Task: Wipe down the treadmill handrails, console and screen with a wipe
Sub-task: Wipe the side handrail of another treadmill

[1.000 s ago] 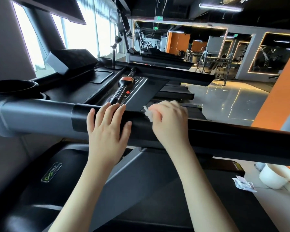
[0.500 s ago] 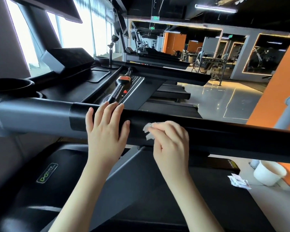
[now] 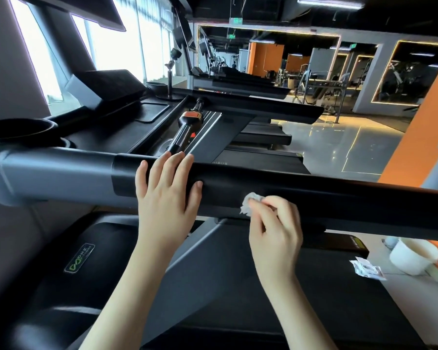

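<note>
A thick black handrail [image 3: 339,198] runs across the view from a grey joint at the left. My left hand [image 3: 166,195] lies flat over the rail with straight fingers draped across its top. My right hand [image 3: 276,223] pinches a small crumpled white wipe [image 3: 247,204] and presses it against the rail's near face, just right of my left hand. Behind the rail lies the black console [image 3: 127,127] with a tilted panel [image 3: 111,84]; the screen's lower edge [image 3: 81,11] shows at top left.
A cup holder [image 3: 18,130] sits at the console's left. A black and orange grip [image 3: 187,127] lies behind the rail. On the floor at right stand a white paper cup [image 3: 412,256] and a torn wipe packet [image 3: 367,269]. More treadmills line the back.
My right hand has slid the wipe down from the rail's top to its near face and a little to the right. My left hand has stayed in place on the rail.
</note>
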{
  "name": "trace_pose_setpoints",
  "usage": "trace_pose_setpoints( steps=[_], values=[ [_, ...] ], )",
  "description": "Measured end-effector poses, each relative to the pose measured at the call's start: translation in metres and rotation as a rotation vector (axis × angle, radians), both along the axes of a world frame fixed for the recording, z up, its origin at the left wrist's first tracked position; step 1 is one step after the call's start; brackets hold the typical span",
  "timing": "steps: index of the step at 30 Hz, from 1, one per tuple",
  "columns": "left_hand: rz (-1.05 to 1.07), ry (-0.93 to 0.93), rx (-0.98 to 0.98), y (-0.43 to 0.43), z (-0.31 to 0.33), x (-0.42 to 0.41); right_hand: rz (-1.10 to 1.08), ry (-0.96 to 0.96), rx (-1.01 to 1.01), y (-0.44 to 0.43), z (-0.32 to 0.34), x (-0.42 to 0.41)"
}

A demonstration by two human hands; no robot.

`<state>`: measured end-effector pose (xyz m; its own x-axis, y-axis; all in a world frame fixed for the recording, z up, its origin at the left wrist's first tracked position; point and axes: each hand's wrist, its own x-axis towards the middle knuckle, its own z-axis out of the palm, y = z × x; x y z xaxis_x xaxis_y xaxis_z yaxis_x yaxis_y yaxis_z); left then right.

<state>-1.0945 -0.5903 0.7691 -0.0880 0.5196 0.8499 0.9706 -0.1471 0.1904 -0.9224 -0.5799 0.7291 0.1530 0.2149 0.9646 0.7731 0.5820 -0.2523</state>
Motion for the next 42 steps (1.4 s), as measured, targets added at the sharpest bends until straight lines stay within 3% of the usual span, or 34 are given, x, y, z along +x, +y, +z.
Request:
trace_pose_setpoints(
  steps=[6, 11, 14, 19, 23, 27, 33, 38, 42],
  values=[
    [0.002, 0.007, 0.012, 0.0, -0.001, 0.0, 0.093, -0.124, -0.041, -0.001, -0.01, -0.022],
    [0.005, 0.019, 0.017, 0.001, -0.001, -0.001, 0.034, -0.014, 0.016, 0.003, -0.003, -0.01],
    [0.002, 0.02, 0.024, 0.001, -0.002, -0.001, 0.057, -0.041, -0.008, 0.0, -0.012, -0.021],
    [0.0, 0.031, 0.018, 0.001, -0.002, -0.003, 0.085, -0.095, -0.002, 0.005, 0.032, -0.026],
    [-0.002, 0.03, 0.014, 0.002, -0.002, -0.003, 0.016, -0.065, -0.21, 0.022, 0.072, -0.032],
    [-0.014, 0.031, 0.013, 0.001, -0.002, -0.004, 0.05, -0.243, -0.37, 0.024, 0.084, -0.038],
    [-0.019, 0.039, 0.024, 0.002, -0.002, -0.006, 0.063, -0.355, -0.847, 0.032, 0.121, -0.03],
    [-0.026, 0.042, 0.023, 0.002, -0.002, -0.006, 0.11, -0.332, -0.79, 0.024, 0.115, -0.03],
    [-0.031, 0.04, 0.022, 0.002, -0.001, -0.007, 0.09, -0.279, -0.908, 0.035, 0.125, -0.031]
  ],
)
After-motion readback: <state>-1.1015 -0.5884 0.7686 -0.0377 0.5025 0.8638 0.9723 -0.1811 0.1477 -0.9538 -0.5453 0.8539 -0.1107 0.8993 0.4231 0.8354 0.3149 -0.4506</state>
